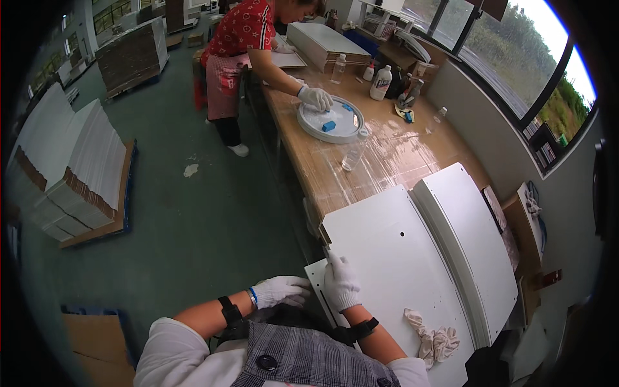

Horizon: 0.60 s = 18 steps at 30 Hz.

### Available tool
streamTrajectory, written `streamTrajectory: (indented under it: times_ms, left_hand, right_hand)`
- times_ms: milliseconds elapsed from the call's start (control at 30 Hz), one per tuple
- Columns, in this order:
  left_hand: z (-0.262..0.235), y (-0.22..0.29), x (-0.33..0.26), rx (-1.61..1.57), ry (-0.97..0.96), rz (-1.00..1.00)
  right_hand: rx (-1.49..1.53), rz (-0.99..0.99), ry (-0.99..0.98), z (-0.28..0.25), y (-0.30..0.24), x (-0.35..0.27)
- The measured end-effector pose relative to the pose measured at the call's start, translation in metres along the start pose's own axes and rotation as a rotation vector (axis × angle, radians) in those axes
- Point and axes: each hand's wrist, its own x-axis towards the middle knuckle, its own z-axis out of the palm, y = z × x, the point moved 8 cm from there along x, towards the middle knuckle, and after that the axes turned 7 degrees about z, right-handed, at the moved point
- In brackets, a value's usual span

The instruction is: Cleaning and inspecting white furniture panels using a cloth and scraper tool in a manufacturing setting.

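My right hand (342,282), in a white glove, is closed at the left edge of a large white panel (387,242). Its fingertips press by that edge, and whatever small thing they may hold is too hidden to name. My left hand (282,291), also gloved, is beside the corner of another white panel (316,272) underneath, its fingers reaching toward the edge and partly curled. A crumpled cream cloth (433,340) lies on the large panel to the right of my right arm. Next to it is a stack of curved white panels (461,242).
Across the wrapped table (393,155), a person in red rubs a round white lid (342,134) holding blue blocks (329,126). A clear bottle (353,155) is near the lid; more bottles (382,84) stand by the window. Panel stacks (90,155) occupy the floor at left.
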Motion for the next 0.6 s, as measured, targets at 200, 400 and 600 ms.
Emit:
streamTrajectory:
  times_ms: [200, 400, 600]
  left_hand:
    - [-0.022, 0.012, -0.009, 0.131, 0.345, 0.014]
    - [-0.035, 0.036, -0.020, 0.176, 0.598, 0.092]
    - [-0.046, 0.057, -0.031, 0.201, 0.634, 0.186]
  right_hand:
    - [-0.312, -0.368, -0.438, 0.027, -0.035, -0.029]
    - [-0.073, -0.070, -0.213, 0.006, 0.005, -0.001]
    - [-0.384, -0.589, -0.486, 0.024, -0.035, -0.036]
